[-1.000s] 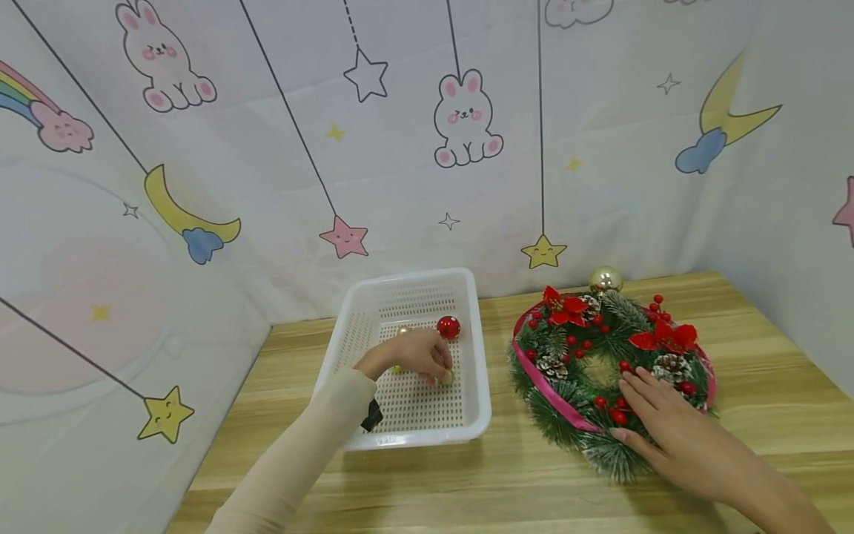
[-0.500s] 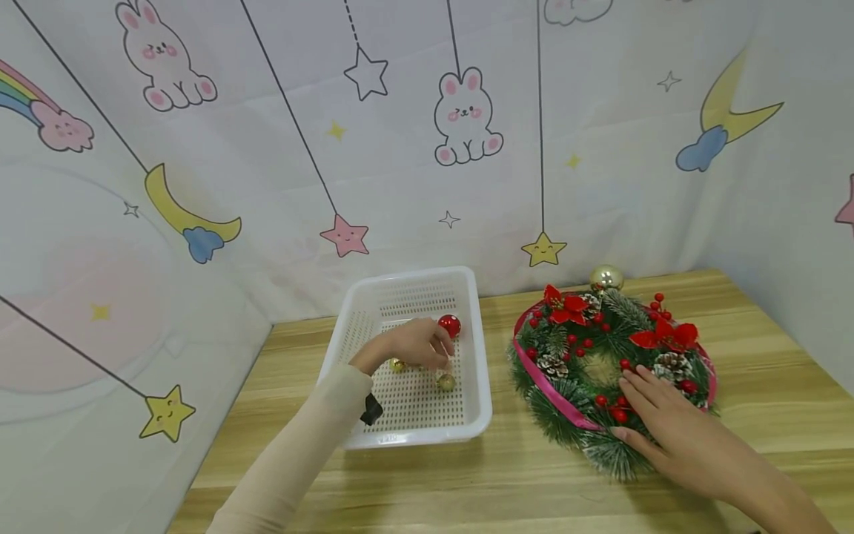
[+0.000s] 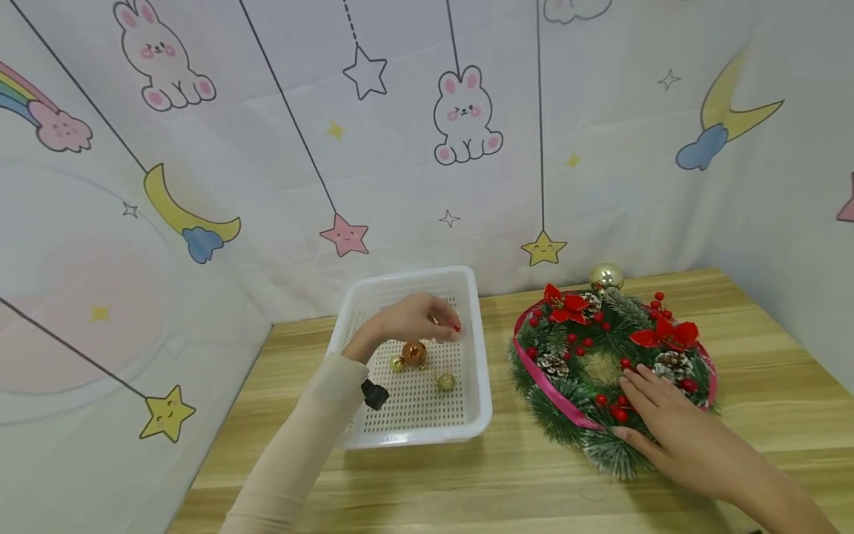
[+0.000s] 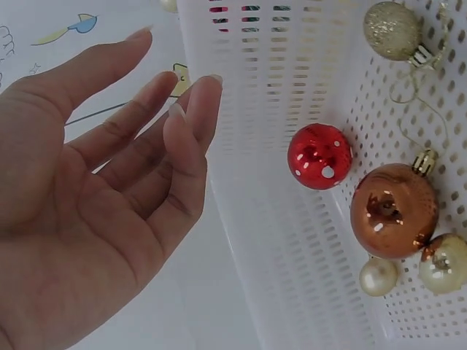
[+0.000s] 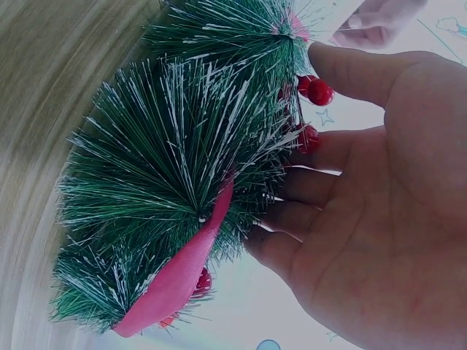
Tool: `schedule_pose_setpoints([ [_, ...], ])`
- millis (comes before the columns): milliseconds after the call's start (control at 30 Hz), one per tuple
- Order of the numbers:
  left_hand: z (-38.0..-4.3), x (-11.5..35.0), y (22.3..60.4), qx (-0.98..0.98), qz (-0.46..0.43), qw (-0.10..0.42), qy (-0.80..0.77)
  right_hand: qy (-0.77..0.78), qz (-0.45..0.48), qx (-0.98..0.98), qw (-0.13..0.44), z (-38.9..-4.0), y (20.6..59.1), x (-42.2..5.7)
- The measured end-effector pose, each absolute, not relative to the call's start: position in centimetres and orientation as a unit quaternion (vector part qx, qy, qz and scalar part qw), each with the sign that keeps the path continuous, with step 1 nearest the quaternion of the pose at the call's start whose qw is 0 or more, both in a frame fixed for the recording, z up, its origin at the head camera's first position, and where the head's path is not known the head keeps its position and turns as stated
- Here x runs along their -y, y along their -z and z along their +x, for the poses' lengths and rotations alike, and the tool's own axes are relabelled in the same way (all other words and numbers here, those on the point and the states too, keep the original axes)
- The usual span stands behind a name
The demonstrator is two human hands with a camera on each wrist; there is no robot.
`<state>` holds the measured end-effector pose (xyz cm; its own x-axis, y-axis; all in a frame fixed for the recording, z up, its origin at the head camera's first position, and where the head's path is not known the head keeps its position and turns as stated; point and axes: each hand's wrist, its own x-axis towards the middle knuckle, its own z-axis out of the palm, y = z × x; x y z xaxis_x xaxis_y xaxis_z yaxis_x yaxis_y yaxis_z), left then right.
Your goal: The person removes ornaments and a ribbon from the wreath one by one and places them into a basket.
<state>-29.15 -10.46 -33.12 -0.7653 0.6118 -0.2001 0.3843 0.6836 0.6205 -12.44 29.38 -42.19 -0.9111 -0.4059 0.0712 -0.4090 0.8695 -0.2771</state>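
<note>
My left hand [image 3: 416,317] hovers above the white plastic basket [image 3: 482,404], its fingers loosely bent and nothing in them. In the left wrist view, a shiny red ball ornament with white dots [image 4: 319,156] lies close by; in the head view the hand mostly covers it. A copper ball ornament [image 4: 394,215], a glittery gold ball ornament [image 4: 394,30], a shiny pale gold ball ornament [image 4: 444,266] and a small pearly ball [image 4: 378,277] share the basket. My right hand [image 3: 687,437] rests on the near right side of a green Christmas wreath [image 3: 610,449], fingers extended.
Red poinsettias [image 3: 665,335], pine cones [image 3: 552,366], berries and a pink ribbon [image 3: 554,389] decorate the wreath. At its far edge sits a large gold ball [image 3: 606,277]. A cartoon-printed cloth [image 3: 414,185] hangs behind the wooden table [image 3: 527,489].
My left hand has left the glittery gold ball and moved toward the back of the basket, over the red ball. The copper ball is uncovered in the head view. My right hand stays put.
</note>
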Motion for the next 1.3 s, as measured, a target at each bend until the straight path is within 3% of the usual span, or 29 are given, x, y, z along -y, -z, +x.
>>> schedule_pose_setpoints([
  [333, -29.7, 9.2, 31.6, -0.893, 0.276, 0.173, -0.312, -0.143, 0.210, 0.967, 0.000, -12.5, 42.0, -29.4],
  [933, -32.1, 4.8, 29.2, -0.864, 0.293, 0.173, -0.371, -0.154, 0.208, 0.966, 0.008, -12.3, 42.5, -29.2],
  [1300, -33.5, 1.7, 29.2, -0.846, 0.291, 0.166, -0.415, -0.189, 0.160, 0.969, -0.011, -12.6, 42.8, -29.4],
])
